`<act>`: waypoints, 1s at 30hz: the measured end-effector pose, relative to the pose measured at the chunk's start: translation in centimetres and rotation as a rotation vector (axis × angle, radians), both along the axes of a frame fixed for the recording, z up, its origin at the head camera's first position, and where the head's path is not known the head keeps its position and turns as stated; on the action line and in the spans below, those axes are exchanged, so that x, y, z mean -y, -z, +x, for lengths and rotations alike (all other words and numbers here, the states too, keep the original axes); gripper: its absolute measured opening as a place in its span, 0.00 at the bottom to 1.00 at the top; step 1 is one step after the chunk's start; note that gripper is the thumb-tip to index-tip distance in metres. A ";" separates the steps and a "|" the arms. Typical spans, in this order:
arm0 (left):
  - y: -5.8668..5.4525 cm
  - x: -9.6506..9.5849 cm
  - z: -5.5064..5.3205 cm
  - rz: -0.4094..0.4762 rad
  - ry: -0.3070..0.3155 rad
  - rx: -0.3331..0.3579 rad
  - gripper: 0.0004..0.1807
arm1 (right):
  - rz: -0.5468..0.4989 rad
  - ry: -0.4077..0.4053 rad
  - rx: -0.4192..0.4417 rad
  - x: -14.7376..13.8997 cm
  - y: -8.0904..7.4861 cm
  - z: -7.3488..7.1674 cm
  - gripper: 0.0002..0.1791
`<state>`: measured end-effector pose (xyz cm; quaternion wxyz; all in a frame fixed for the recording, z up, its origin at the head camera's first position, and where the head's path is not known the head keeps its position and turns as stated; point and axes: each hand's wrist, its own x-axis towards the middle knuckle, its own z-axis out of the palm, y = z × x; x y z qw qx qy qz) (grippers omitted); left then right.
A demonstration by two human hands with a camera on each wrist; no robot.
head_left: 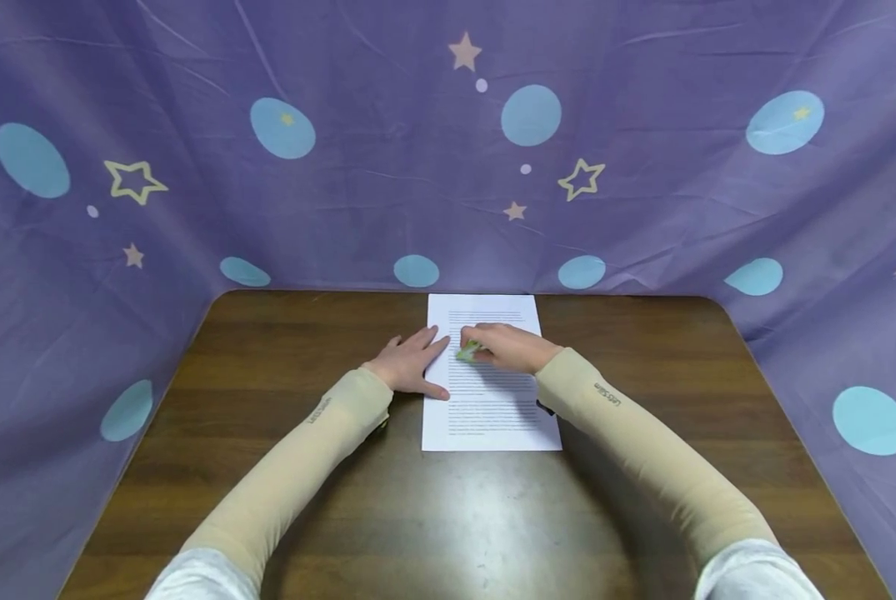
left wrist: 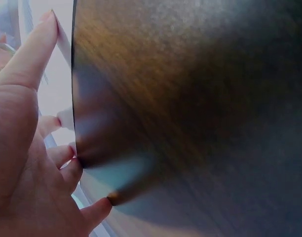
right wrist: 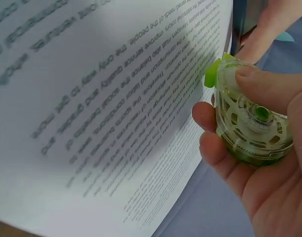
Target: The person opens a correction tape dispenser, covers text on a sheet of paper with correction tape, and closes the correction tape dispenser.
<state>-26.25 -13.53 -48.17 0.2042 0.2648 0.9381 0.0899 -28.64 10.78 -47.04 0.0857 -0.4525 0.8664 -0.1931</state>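
Correction tape dispenser, as its clear casing, green wheel and green tip suggest, sits over the far half of the printed lines, a little left of the middle of the sheet. The right hand grasps it, thumb laid on one flat face and curled fingers on the other side; the tip is turned toward the print, but whether it meets the paper I cannot tell, and no laid strip can be made out. Under it lies the white sheet, flat, its long sides running from near to far. At the sheet's left edge the left hand is spread and holds nothing: its thumb and some fingertips rest on the paper, while at least one other finger reaches the wood beside it. My reading is that the step in hand is placing or running the tape over a chosen line, with the left hand bracing the page. The next move would call for the tip pressed squarely on that line and drawn evenly along it, the left hand keeping the paper from sliding. Beyond the hands, pale sleeves cover both forearms, the brown table spreads left and right, and a purple patterned curtain hangs at its far side.
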 end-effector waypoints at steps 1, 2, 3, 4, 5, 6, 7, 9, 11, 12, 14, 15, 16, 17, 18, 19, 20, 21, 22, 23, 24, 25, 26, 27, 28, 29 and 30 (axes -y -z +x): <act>-0.1 0.0 0.0 0.001 0.000 0.003 0.59 | 0.004 -0.002 0.001 0.1 0.0 0.0 0.08; -0.1 -0.1 0.0 0.006 -0.001 0.006 0.59 | 0.008 -0.005 0.000 0.2 0.0 0.0 0.08; 0.0 -0.1 0.0 0.007 -0.001 0.008 0.59 | 0.013 -0.005 -0.001 0.3 -0.1 0.0 0.08; 0.0 -0.1 0.0 0.010 0.002 0.009 0.59 | 0.016 -0.008 -0.003 0.3 -0.1 0.0 0.08; 0.0 -0.1 -0.1 0.010 0.002 0.009 0.59 | 0.020 -0.008 -0.009 0.4 -0.1 0.0 0.08; 0.0 -0.1 -0.2 0.007 0.004 0.007 0.59 | 0.023 -0.008 -0.012 0.5 -0.2 0.0 0.09; 0.1 -0.1 -0.2 0.004 0.003 0.008 0.60 | 0.026 -0.009 -0.014 0.6 -0.1 0.0 0.09; 0.2 -0.1 -0.3 -0.002 0.002 0.007 0.60 | 0.035 -0.007 -0.015 0.8 -0.1 -0.1 0.09; 0.2 0.0 -0.3 -0.007 0.002 0.008 0.60 | 0.046 -0.002 -0.008 1.0 -0.1 -0.1 0.09; 0.2 0.0 -0.3 -0.008 0.002 0.009 0.60 | 0.048 0.000 -0.004 1.1 -0.1 -0.2 0.09; 0.1 0.0 -0.3 -0.011 0.003 0.013 0.60 | 0.056 0.002 -0.001 1.3 -0.1 -0.2 0.09; 0.0 0.0 -0.2 -0.008 0.003 0.013 0.60 | 0.057 0.002 0.000 1.4 -0.1 -0.2 0.10; -0.1 0.0 -0.2 -0.003 0.002 0.012 0.60 | 0.059 0.002 -0.002 1.5 -0.1 -0.2 0.10; -0.1 0.0 -0.2 0.000 0.002 0.010 0.60 | 0.061 0.000 -0.005 1.5 -0.1 -0.2 0.10; -0.1 0.0 -0.2 0.003 0.000 0.011 0.60 | 0.061 0.000 -0.006 1.6 -0.1 -0.2 0.10; -0.1 0.0 -0.2 0.007 -0.001 0.011 0.60 | 0.064 -0.002 -0.006 1.7 -0.1 -0.2 0.11; -0.1 -0.1 -0.2 0.011 -0.003 0.011 0.60 | 0.066 -0.004 -0.007 1.8 -0.1 -0.2 0.11; 0.0 -0.1 -0.2 0.015 -0.003 0.010 0.61 | 0.068 -0.006 -0.006 1.9 -0.1 -0.2 0.11; 0.0 -0.1 -0.3 0.013 -0.004 0.011 0.61 | 0.071 -0.007 -0.006 2.0 -0.2 -0.2 0.12; 0.1 0.0 -0.3 0.009 -0.005 0.014 0.61 | 0.074 -0.009 -0.007 2.1 -0.2 -0.2 0.12; 0.2 0.0 -0.3 0.007 -0.006 0.016 0.61 | 0.076 -0.011 -0.010 2.1 -0.2 -0.2 0.12; 0.3 0.0 -0.3 0.007 -0.007 0.014 0.61 | 0.080 -0.013 -0.015 2.2 -0.2 -0.2 0.12; 0.3 0.0 -0.3 0.007 -0.007 0.014 0.61 | 0.080 -0.015 -0.021 2.3 -0.1 -0.2 0.12; 0.3 0.1 -0.3 0.004 -0.007 0.014 0.61 | 0.081 -0.016 -0.026 2.4 -0.1 -0.2 0.12; 0.3 0.1 -0.3 0.001 -0.006 0.015 0.61 | 0.083 -0.016 -0.034 2.5 0.0 -0.2 0.12; 0.3 0.1 -0.3 -0.001 -0.004 0.016 0.62 | 0.086 -0.016 -0.039 2.6 0.1 -0.2 0.12; 0.3 0.1 -0.3 -0.002 -0.002 0.017 0.62 | 0.087 -0.017 -0.042 2.6 0.1 -0.3 0.12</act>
